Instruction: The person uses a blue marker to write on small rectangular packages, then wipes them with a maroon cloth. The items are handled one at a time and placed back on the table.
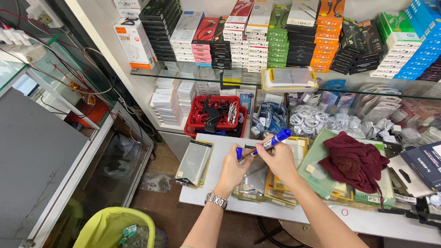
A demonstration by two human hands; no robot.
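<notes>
I have both hands up over the middle of the white tabletop (218,188), working a blue marker (273,140) that sits angled in the air, its thick blue end pointing up and to the right toward the shelves. My right hand (280,158) has its fingers pinched around the marker's barrel, and my left hand (232,165), the one with the metal wristwatch (216,199), has its fingers closed on the small blue cap (239,153) at the lower end; I cannot tell whether the cap is just off the tip or seated on it, since the hands hide the joint. I judge the step in hand to be the uncapping or recapping of the marker, right above the stack of flat packaged screen protectors (262,179) lying directly under my hands. The next move, as I read it, calls for a steady pull or push along the marker's own axis, keeping the tip clear of the packets below. A crumpled maroon cloth (353,162) lies well to the right on more packets, a red basket (212,114) of cables stands behind, and a bin with a yellow-green liner (106,235) sits on the floor to the lower left
</notes>
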